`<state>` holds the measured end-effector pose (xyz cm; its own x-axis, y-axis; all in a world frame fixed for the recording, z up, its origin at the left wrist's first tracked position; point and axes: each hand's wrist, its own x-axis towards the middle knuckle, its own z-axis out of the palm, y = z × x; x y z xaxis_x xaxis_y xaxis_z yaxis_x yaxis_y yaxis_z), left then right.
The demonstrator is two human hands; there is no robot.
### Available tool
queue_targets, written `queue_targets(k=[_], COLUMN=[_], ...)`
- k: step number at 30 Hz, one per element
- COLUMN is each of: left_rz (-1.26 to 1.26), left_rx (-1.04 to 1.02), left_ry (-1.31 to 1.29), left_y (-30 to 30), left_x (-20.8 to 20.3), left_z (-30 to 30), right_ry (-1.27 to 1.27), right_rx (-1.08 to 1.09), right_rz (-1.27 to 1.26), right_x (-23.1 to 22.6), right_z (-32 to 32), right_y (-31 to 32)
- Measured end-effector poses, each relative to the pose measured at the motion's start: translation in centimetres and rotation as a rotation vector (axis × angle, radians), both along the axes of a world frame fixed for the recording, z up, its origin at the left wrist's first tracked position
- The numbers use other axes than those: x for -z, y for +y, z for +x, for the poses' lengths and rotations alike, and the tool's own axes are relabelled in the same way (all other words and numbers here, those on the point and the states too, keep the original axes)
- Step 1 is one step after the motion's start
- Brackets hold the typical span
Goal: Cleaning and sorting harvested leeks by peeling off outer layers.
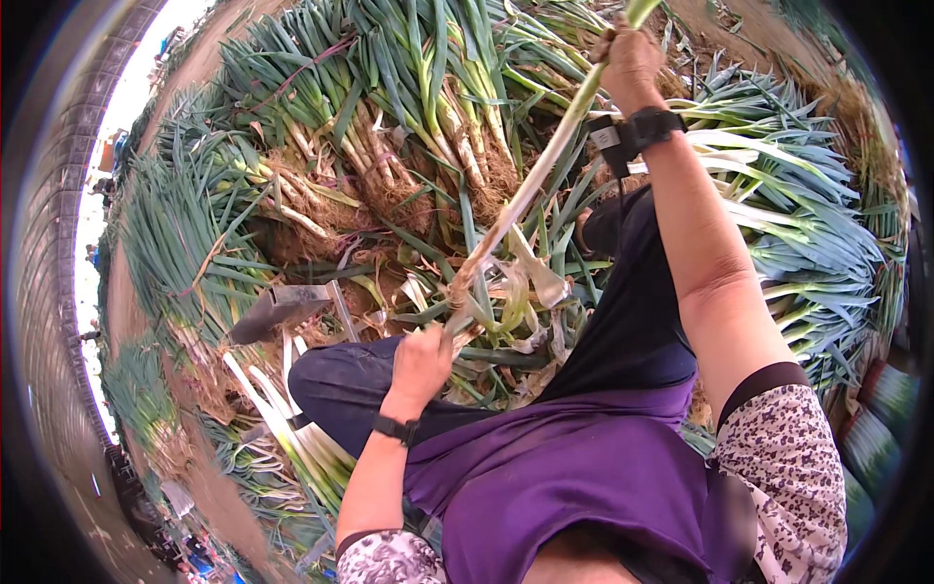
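Observation:
A long green onion (pixel 545 165) slants between my hands, its root end low and its green top up and to the right. My right hand (pixel 634 70), on the outstretched arm, is closed around its upper part. Close to the root end is my left hand (pixel 424 365), its fingers closed above my bent knee. Something thin shows at those fingers, but I cannot make out what it is. Pale peeled leaves and scraps (pixel 525 292) lie below the onion, between my legs.
Untrimmed onion bundles (pixel 389 117) with brown roots lie ahead and to the left. Onions with pale stems (pixel 798 204) are heaped at right. Several whitish onions (pixel 292 419) rest beside my left knee. A dark, flat object (pixel 277 311) with a metal strip stands near that knee.

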<state>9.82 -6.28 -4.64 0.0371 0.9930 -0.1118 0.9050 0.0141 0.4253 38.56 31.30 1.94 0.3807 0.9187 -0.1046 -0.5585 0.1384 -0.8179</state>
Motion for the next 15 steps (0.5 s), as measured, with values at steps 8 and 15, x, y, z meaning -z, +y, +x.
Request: queue_targets(k=[8,15], left_rz=[0.335,-0.034], left_rx=[-0.050,-0.167], left_ry=[-0.007,-0.633], left_y=[4.9,10.3], left_x=[-5.4,-4.8], left_z=[0.3,7.5], right_ry=[0.262,0.279], right_rx=[-0.032,-0.104], right_rz=[-0.030,-0.047], right_x=[-0.9,-0.4], right_z=[1.5,-0.9], right_y=[-0.7,-2.0])
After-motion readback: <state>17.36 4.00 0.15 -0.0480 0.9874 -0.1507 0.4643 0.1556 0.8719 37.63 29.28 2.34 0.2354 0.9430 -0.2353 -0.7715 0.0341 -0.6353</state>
